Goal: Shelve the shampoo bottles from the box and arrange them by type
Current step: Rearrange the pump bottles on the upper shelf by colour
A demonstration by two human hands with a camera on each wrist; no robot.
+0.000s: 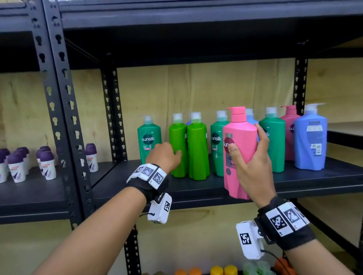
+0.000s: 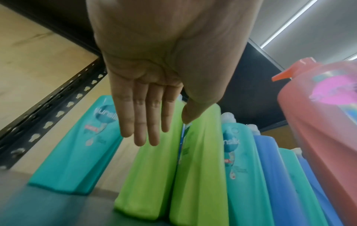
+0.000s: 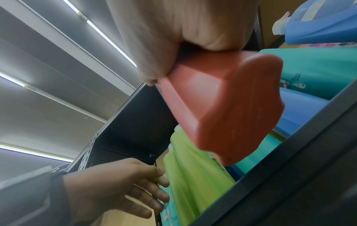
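My right hand (image 1: 252,154) grips a pink pump bottle (image 1: 239,149) upright in front of the shelf's front edge; the right wrist view shows its base (image 3: 228,105). On the black shelf (image 1: 263,183) stand teal, light green, blue and dark pink bottles. My left hand (image 1: 164,157) reaches in with straight fingers (image 2: 146,122) at the left light green bottle (image 1: 178,150), its thumb on that bottle's front. A second light green bottle (image 1: 198,149) stands right beside it, and a teal bottle (image 1: 149,137) stands to the left.
Small purple-capped bottles (image 1: 16,165) fill the left shelf bay. Perforated black uprights (image 1: 61,114) divide the bays. Orange, yellow and green caps (image 1: 217,272) show on the shelf below. Bare shelf lies left of the teal bottle and along the front edge.
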